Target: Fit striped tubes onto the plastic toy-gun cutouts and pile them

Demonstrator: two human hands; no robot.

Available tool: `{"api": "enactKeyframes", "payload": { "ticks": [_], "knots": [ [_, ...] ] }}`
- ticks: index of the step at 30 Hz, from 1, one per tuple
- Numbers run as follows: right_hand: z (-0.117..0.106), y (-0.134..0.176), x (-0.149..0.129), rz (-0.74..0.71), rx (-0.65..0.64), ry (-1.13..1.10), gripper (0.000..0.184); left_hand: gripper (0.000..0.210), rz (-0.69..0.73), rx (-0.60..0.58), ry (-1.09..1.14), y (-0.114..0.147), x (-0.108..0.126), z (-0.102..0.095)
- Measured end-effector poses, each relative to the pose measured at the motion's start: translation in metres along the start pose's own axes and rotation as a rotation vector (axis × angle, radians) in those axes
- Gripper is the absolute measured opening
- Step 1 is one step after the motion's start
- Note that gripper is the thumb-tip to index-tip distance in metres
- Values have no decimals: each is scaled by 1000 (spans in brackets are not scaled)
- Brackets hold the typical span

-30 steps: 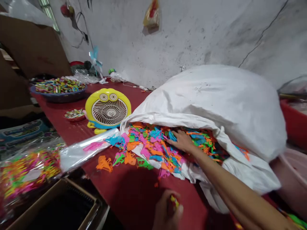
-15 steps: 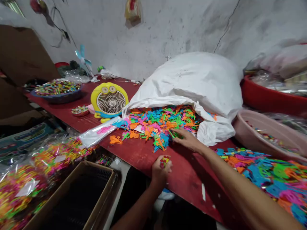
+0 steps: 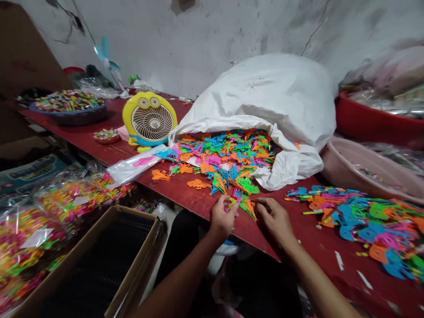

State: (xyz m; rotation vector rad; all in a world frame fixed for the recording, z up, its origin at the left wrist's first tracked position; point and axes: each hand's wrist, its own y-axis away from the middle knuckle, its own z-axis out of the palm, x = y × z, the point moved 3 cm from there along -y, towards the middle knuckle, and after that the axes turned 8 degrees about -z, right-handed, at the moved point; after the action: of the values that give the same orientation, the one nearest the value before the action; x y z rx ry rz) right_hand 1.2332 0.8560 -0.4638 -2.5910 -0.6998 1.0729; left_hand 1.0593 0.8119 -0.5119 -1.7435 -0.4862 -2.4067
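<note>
Left hand (image 3: 224, 218) I see curled closed around small yellow-and-red pieces (image 3: 229, 202), right hand (image 3: 274, 219) bent beside an orange plastic piece (image 3: 251, 207), whether gripping I cannot tell, colourful plastic parts (image 3: 228, 152) heaped at the mouth of a white sack (image 3: 274, 88) on the red table (image 3: 179, 191).

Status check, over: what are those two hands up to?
Left hand gripping small yellow-and-red pieces. Right hand beside orange plastic piece, contact unclear. Multicolored plastic pieces spread from open white sack, crowding close ahead of both hands.

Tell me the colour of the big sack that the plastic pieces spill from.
The sack is white; it shows best in the head view.
</note>
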Motion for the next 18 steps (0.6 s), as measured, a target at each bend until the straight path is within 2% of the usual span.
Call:
{"api": "enactKeyframes", "payload": {
  "ticks": [4, 8, 12, 16, 18],
  "knots": [
    [5, 15, -12, 72, -50, 159, 33, 40, 24, 17, -32, -3, -6, -1],
    [11, 16, -19, 89, -211, 428, 28, 39, 50, -24, -59, -2, -5, -1],
    [15, 11, -17, 84, -258, 390, 11, 42, 37, -26, -81, -2, -4, -1],
    [8, 15, -9, 50, -251, 325, 13, 45, -1, -34, -51, 0, -1, 1],
    [-1, 20, -5, 32, -202, 286, 16, 47, -19, -32, -15, 1, 3, 2]
  ]
}}
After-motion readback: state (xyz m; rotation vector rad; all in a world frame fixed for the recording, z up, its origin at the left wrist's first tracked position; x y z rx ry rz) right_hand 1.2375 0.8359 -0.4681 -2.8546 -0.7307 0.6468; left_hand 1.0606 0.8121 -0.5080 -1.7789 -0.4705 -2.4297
